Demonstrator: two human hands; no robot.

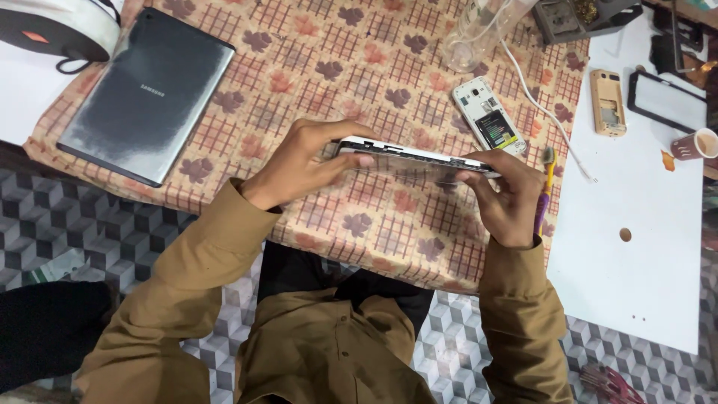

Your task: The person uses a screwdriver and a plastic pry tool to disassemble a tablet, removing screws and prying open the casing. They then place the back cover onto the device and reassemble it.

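Observation:
I hold a thin tablet [407, 155] edge-on above a patterned cloth [299, 67], its white rim and open side facing me. My left hand [307, 161] grips its left end, fingers curled over the top edge. My right hand [505, 194] grips the right end with the thumb pressed on the edge. A yellow and purple toothbrush [544, 191] lies just right of my right hand. My brown sleeves reach in from below.
A grey tablet [149, 93] lies face down at the upper left. A white phone with its back cover off [490, 116] lies beyond my right hand. A white board [636, 187] at the right carries a beige phone [607, 101], a screen frame [668, 101], a cup [695, 144] and a white cable [550, 112].

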